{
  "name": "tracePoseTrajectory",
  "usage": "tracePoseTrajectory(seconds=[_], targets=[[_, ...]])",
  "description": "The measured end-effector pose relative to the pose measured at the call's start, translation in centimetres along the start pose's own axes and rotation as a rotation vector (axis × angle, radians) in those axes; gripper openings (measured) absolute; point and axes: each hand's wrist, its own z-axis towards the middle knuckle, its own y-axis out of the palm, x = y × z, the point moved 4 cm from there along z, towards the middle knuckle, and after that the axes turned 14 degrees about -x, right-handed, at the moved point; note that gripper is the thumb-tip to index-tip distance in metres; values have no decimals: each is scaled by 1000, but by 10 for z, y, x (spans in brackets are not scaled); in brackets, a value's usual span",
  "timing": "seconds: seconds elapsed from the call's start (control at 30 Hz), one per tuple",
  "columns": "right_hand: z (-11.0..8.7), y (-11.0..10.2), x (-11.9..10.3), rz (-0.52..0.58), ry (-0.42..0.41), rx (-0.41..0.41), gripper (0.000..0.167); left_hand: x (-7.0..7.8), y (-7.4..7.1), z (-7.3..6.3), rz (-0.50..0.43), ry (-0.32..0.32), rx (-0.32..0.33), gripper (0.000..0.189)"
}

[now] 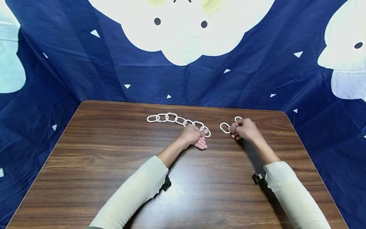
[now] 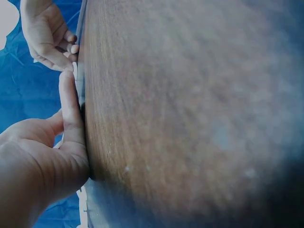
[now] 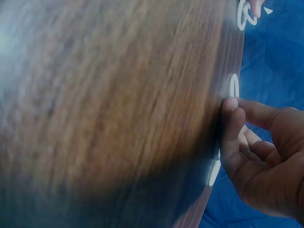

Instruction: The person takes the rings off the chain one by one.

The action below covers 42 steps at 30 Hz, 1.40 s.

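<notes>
A chain of several white oval links (image 1: 171,117) curves across the far part of the table. At its right end is my left hand (image 1: 188,135), the thumb over the last link (image 1: 207,134) and the other fingers stretched out, palm partly upward. To the right, my right hand (image 1: 246,128) pinches a white link, mostly hidden by the fingertips. On the left of those fingertips shows a white link (image 1: 225,128), and another link (image 1: 238,118) shows behind them. In the right wrist view, one link (image 3: 234,85) stands above the pinching fingers and another link (image 3: 214,172) lies below.
The brown wooden table (image 1: 91,178) has rounded far corners. A dark blue cloth (image 1: 137,76) with white cloud shapes hangs around its back and sides. Dark wrist cameras sit under both sleeves.
</notes>
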Motion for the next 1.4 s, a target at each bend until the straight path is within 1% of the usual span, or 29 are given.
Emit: tracePoseTrajectory(seconds=[0.13, 0.33, 0.47, 0.67, 0.77, 0.87, 1.0, 1.07, 1.17, 1.27, 1.4], targets=[[1, -2, 1, -3, 2, 1, 22, -1, 0, -2, 3, -5, -5, 36], [2, -2, 0, 12, 7, -3, 21, -2, -2, -6, -4, -13, -29, 30], [0, -2, -3, -21, 3, -5, 22, -4, -6, -11, -24, -22, -38, 27], [-4, -1, -9, -77, -8, 13, 25, -2, -13, -20, -5, -32, -41, 22], [-9, 0, -12, -93, -15, 25, 27, -1, -17, -23, 18, -16, -27, 19], [-12, 2, -15, -99, -23, 30, 28, 3, -20, -27, 61, 13, -2, 16], [-14, 9, -20, -96, -41, 14, 24, 8, -24, -33, 114, 55, 33, 16], [-14, 13, -21, -88, -50, 3, 21, 11, -26, -36, 122, 62, 46, 15], [-15, 18, -25, -71, -68, -18, 20, 13, -29, -40, 106, 44, 67, 11], [-13, 23, -28, -47, -83, -38, 19, 12, -30, -41, 57, 4, 82, 9], [-11, 30, -31, -37, -89, -58, 20, 9, -30, -41, -11, -23, 100, 15]])
